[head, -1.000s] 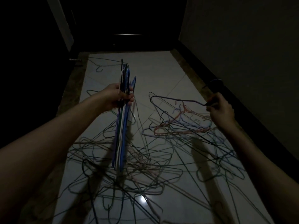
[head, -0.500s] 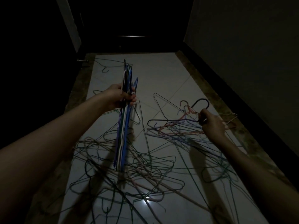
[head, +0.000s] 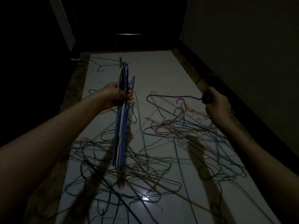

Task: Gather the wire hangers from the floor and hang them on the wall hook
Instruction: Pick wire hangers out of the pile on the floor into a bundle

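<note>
Dim corridor, pale tiled floor [head: 155, 73] bounded by a dark skirting line along the right wall [head: 242, 46] and a dark door [head: 126, 21] at the far end.

Left hand [head: 116, 96] is seen raised mid-frame, fingers curled round a bundle of hangers [head: 121, 120] held edge-on and near vertical, hooks up, lower ends hanging above the floor tangle. Mostly blue wires are made out, with one white and one dark green.

Right hand [head: 215, 104] is held near the right skirting, fingers closed at the neck of a dark blue hanger [head: 171, 97]; its hook is hidden against the dark wall. That hanger is lifted, shoulder bar stretched leftward over the right heap.

An orange hanger [head: 174, 120] is seen just below it, lying on pale violet and blue ones.

Loose hangers [head: 129, 172] are spread tangled across the near and middle floor, edge to edge. One lone hanger [head: 105, 64] lies apart at the far left edge. Bare tile is left only in the far stretch toward the door. A light glare [head: 145, 198] is reflected low on the tile. The wall hook cannot be made out.
</note>
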`<state>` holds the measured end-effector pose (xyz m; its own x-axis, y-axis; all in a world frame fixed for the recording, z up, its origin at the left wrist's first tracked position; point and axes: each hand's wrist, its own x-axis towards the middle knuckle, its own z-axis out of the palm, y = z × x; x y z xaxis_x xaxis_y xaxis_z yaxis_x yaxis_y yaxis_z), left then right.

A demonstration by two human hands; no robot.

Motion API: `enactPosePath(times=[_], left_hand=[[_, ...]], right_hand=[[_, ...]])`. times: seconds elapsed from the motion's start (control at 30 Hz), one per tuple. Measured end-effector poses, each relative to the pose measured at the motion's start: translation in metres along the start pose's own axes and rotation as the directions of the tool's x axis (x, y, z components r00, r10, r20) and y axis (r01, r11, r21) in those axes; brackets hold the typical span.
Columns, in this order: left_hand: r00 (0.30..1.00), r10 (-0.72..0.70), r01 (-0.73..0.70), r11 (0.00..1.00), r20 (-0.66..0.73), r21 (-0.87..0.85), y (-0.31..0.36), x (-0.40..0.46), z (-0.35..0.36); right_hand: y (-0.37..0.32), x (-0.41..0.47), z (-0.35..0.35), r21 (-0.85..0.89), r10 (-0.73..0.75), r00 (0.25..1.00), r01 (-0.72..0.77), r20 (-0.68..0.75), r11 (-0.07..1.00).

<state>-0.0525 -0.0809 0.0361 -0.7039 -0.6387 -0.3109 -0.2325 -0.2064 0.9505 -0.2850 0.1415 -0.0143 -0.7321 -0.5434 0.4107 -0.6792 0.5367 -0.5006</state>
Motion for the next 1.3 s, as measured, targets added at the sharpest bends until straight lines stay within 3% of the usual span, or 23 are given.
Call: enactPosePath(times=[0.13, 0.3, 0.37, 0.53, 0.8, 0.93, 1.07, 1.3], left_hand=[[1.000, 0.018, -0.018, 1.000, 0.002, 0.007, 0.002, -0.001, 0.002], [1.000, 0.031, -0.031, 0.999, 0.007, 0.017, 0.002, -0.002, 0.002], [1.000, 0.028, -0.028, 1.000, 0.008, 0.013, 0.003, -0.002, 0.001], [0.999, 0.030, -0.030, 0.999, 0.012, 0.021, 0.001, 0.000, -0.002], [1.000, 0.006, -0.006, 1.000, 0.005, 0.024, -0.001, 0.006, -0.002], [1.000, 0.014, -0.014, 1.000, 0.023, 0.015, -0.001, 0.006, 0.002], [0.999, -0.025, 0.027, 0.999, 0.040, -0.031, -0.006, 0.009, 0.008], [0.997, -0.063, 0.067, 0.992, 0.038, -0.107, -0.005, 0.004, 0.036]], right_hand=[[-0.014, 0.015, -0.017, 0.013, -0.105, 0.994, 0.105, -0.011, 0.994], [-0.021, 0.017, -0.020, -0.053, -0.161, 0.952, 0.181, 0.260, 0.982], [-0.019, 0.008, -0.015, -0.134, -0.195, 0.933, 0.244, 0.303, 0.960], [-0.016, 0.007, -0.012, -0.183, -0.177, 0.952, 0.225, 0.248, 0.957], [-0.027, 0.023, -0.019, -0.119, -0.216, 0.970, 0.229, 0.114, 0.966], [-0.033, 0.029, -0.016, 0.148, -0.182, 0.970, 0.159, 0.158, 0.976], [-0.053, 0.024, -0.006, 0.409, -0.122, 0.959, 0.007, 0.256, 0.912], [-0.110, 0.007, 0.017, 0.522, -0.218, 0.908, -0.001, 0.357, 0.853]])
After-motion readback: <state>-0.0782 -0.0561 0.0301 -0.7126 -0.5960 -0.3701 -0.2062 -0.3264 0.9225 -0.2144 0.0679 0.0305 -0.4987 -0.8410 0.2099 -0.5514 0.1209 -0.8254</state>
